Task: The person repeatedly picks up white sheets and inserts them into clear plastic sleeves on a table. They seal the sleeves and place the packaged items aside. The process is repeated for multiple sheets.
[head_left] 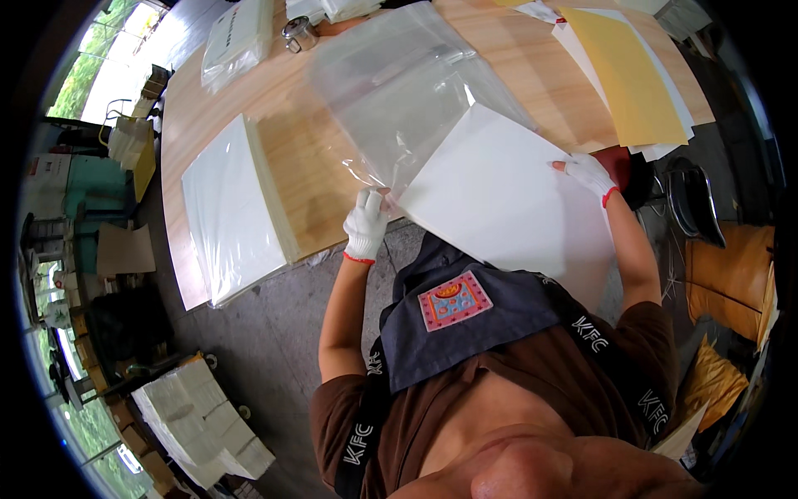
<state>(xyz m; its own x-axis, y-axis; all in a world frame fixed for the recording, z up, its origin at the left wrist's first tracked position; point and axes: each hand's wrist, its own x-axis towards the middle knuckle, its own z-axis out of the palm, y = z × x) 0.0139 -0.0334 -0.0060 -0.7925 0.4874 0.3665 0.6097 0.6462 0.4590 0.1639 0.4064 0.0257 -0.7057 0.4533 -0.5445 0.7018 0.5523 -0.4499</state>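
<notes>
My left hand (pixel 366 223), in a white glove with a red cuff, is closed at the table's near edge on the near corner of a clear plastic bag (pixel 399 108). The bag lies flat over the middle of the table, with more clear bags under it. My right hand (pixel 588 176), gloved alike, grips the right edge of a large white sheet (pixel 507 187), thumb on top and fingers hidden beneath. The sheet is tilted in front of me; its left corner comes close to my left hand and its far corner overlaps the bag. I cannot tell whether it is one sheet or several.
A plastic-wrapped white stack (pixel 237 208) lies at the left of the wooden table (pixel 312 179). Behind it are another wrapped stack (pixel 238 37) and a metal cup (pixel 299 35). Yellow and white sheets (pixel 628 75) overhang the right edge. A black chair (pixel 697 200) stands at right.
</notes>
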